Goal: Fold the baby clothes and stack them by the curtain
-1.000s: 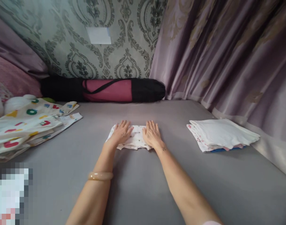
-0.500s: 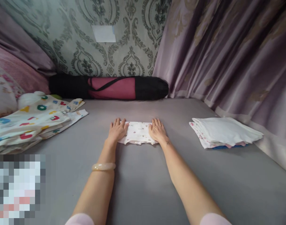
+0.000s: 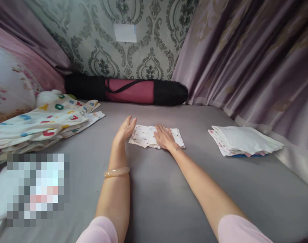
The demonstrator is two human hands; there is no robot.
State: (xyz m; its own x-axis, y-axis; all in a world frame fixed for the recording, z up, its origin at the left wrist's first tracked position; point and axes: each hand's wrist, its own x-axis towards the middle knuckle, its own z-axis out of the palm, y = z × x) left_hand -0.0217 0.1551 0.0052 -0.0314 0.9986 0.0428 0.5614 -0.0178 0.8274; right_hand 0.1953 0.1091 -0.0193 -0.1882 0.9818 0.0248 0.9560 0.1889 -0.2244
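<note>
A small white garment with a tiny coloured print (image 3: pixel 145 135) lies folded flat on the grey bed sheet (image 3: pixel 154 189). My right hand (image 3: pixel 165 136) rests palm down across its right half, fingers stretched out. My left hand (image 3: pixel 125 129) is tilted on edge at the garment's left side, fingers extended and thumb toward the cloth; it appears raised slightly, and whether it touches the edge I cannot tell. Nothing is gripped in either hand.
A stack of folded white clothes (image 3: pixel 247 140) lies on the right. Colourful printed clothes (image 3: pixel 50 119) are spread on the left, beside pillows. A black and pink rolled bag (image 3: pixel 128 90) lies along the wall. Purple curtains (image 3: pixel 235 57) hang at right. Something at lower left is pixelated.
My left hand has lifted and turned from palm down to on edge. My right hand has slid inward over the garment, leaving its right end uncovered. The view has shifted slightly.
</note>
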